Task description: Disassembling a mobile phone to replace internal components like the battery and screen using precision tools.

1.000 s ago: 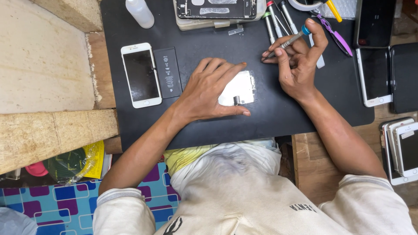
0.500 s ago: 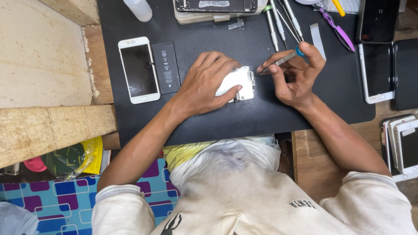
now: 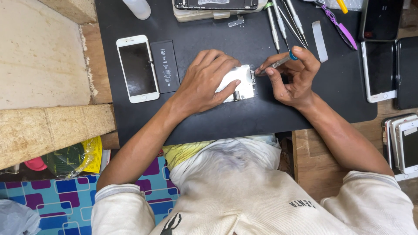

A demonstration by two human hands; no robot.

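Observation:
A white phone screen panel (image 3: pixel 243 83) lies back side up on the black work mat (image 3: pixel 244 117). My left hand (image 3: pixel 204 82) rests flat over its left part and presses it down. My right hand (image 3: pixel 294 76) grips a small screwdriver (image 3: pixel 281 62) with a blue collar, its tip touching the panel's upper right edge. Most of the panel's left half is hidden under my fingers.
A white phone (image 3: pixel 137 68) and a black battery (image 3: pixel 164 66) lie left on the mat. Several screwdrivers and tweezers (image 3: pixel 283 24) lie at the back beside an opened phone body (image 3: pixel 215 5). More phones (image 3: pixel 379 65) sit right; a stack (image 3: pixel 402 143) lies lower right. A wooden board (image 3: pixel 52 130) is left.
My right hand has brought the screwdriver down and left from above the mat until its tip meets the panel. My left hand has kept its hold on the panel.

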